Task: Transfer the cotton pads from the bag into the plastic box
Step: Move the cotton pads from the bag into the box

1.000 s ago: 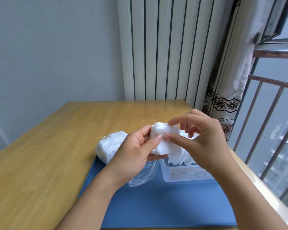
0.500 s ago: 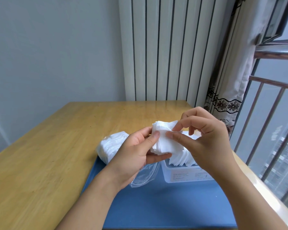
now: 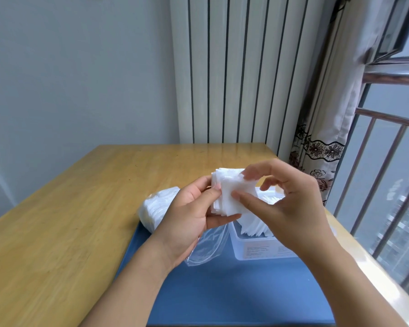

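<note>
A stack of white square cotton pads (image 3: 232,192) is held in the air above the blue mat. My left hand (image 3: 189,218) grips the stack from the left, thumb on its front face. My right hand (image 3: 286,201) pinches the same stack from the right, thumb in front and fingers over its top edge. Below them stands the clear plastic box (image 3: 257,246) with several pads leaning inside. The clear plastic bag (image 3: 156,208), still partly filled with pads, lies to the left of the box, its open mouth hanging under my left wrist.
A blue mat (image 3: 234,291) covers the near part of the wooden table (image 3: 69,220). A white radiator (image 3: 234,67) stands behind the table. A curtain (image 3: 324,138) and a barred window (image 3: 387,161) are to the right.
My right hand's fingers have shifted from the front of the stack to its top edge. The stack has stayed between both hands above the box.
</note>
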The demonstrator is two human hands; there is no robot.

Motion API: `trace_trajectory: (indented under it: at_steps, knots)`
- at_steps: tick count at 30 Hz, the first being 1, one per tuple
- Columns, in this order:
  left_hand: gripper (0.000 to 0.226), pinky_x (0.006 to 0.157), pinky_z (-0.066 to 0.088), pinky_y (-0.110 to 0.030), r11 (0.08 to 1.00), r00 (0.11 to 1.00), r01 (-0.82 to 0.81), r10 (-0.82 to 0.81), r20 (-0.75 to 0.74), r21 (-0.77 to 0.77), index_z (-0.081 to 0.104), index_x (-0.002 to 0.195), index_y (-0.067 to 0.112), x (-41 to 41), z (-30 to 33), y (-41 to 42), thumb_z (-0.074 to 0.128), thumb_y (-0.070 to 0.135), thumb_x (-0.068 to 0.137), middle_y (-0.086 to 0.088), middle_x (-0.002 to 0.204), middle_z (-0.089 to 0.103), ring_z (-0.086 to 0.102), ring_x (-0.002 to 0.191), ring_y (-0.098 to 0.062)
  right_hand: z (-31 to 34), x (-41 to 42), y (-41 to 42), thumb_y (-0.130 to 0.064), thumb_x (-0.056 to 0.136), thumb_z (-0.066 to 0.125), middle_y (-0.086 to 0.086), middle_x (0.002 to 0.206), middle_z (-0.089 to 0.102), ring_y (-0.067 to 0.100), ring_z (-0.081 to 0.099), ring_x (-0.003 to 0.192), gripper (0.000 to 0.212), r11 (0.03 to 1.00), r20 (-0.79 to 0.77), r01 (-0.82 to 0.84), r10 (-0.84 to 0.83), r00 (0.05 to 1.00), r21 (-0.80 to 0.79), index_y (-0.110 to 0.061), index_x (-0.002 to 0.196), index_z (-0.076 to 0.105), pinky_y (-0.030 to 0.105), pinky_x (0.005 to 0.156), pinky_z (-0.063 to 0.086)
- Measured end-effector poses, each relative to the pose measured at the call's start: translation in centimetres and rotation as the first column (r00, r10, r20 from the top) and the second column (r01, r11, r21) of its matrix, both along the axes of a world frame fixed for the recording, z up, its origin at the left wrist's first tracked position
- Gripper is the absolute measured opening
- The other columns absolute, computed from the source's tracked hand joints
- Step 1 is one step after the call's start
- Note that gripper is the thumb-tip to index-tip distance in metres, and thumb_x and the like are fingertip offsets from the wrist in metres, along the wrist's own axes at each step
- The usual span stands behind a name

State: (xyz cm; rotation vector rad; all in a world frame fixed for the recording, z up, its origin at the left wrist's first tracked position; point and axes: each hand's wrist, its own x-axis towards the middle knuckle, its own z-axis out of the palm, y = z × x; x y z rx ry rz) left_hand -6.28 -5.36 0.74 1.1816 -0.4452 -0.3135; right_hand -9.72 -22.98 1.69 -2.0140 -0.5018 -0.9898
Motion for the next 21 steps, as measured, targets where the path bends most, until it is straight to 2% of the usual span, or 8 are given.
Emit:
trace_trajectory:
  at_steps: [4, 9, 13, 17, 21]
  knots:
    - [0.029, 0.094, 0.059, -0.042, 1.000, 0.999, -0.013, 0.013, 0.049, 0.011, 0.061, 0.128, 0.008, -0.04, -0.07, -0.08, 0.044, 0.011, 0.105, -0.015, 0.126, 0.070, 0.068, 0.117, -0.031, 0.13, 0.19, -0.12, -0.009, 0.070, 0.092, -0.009, 0.096, 0.067, 0.020, 0.064, 0.086, 0.039, 0.993, -0.029, -0.057, 0.060, 0.998, 0.099, -0.022, 0.099, 0.070, 0.034, 0.069, 0.054]
    - [0.028, 0.091, 0.060, -0.041, 1.000, 0.999, -0.019, 0.019, 0.050, 0.007, 0.060, 0.128, 0.007, -0.01, -0.13, -0.09, 0.045, 0.011, 0.104, -0.014, 0.127, 0.070, 0.069, 0.116, -0.031, 0.19, 0.27, -0.01, -0.010, 0.067, 0.093, -0.005, 0.103, 0.066, 0.021, 0.063, 0.087, 0.047, 0.987, -0.008, -0.043, 0.045, 0.999, 0.158, -0.026, 0.101, 0.065, 0.037, 0.067, 0.052]
    - [0.028, 0.093, 0.059, -0.043, 0.999, 0.997, -0.017, 0.014, 0.071, 0.040, 0.060, 0.128, 0.008, -0.05, -0.06, 0.07, 0.047, 0.013, 0.104, -0.014, 0.125, 0.071, 0.068, 0.116, -0.031, 0.20, 0.33, -0.14, -0.011, 0.070, 0.092, -0.010, 0.097, 0.063, 0.021, 0.060, 0.088, 0.036, 0.990, -0.017, -0.069, 0.072, 0.997, 0.120, -0.021, 0.097, 0.071, 0.032, 0.068, 0.049]
    - [0.027, 0.094, 0.058, -0.045, 0.998, 0.995, -0.022, 0.017, 0.094, 0.055, 0.060, 0.128, 0.008, -0.15, 0.04, 0.09, 0.047, 0.011, 0.103, -0.013, 0.124, 0.072, 0.069, 0.116, -0.031, 0.04, 0.43, -0.17, -0.011, 0.070, 0.091, -0.005, 0.094, 0.064, 0.022, 0.060, 0.086, 0.028, 0.990, -0.036, -0.091, 0.095, 0.995, 0.108, -0.019, 0.092, 0.075, 0.033, 0.067, 0.048]
    - [0.029, 0.080, 0.062, -0.036, 0.996, 0.989, -0.092, 0.089, 0.116, 0.017, 0.053, 0.127, 0.017, -0.31, 0.07, -0.18, 0.045, 0.002, 0.103, -0.006, 0.117, 0.075, 0.073, 0.105, -0.025, 0.01, 0.47, -0.08, -0.007, 0.068, 0.092, 0.000, 0.089, 0.067, 0.024, 0.061, 0.083, 0.029, 0.982, -0.001, -0.095, 0.097, 0.995, 0.163, -0.019, 0.086, 0.073, 0.034, 0.065, 0.048]
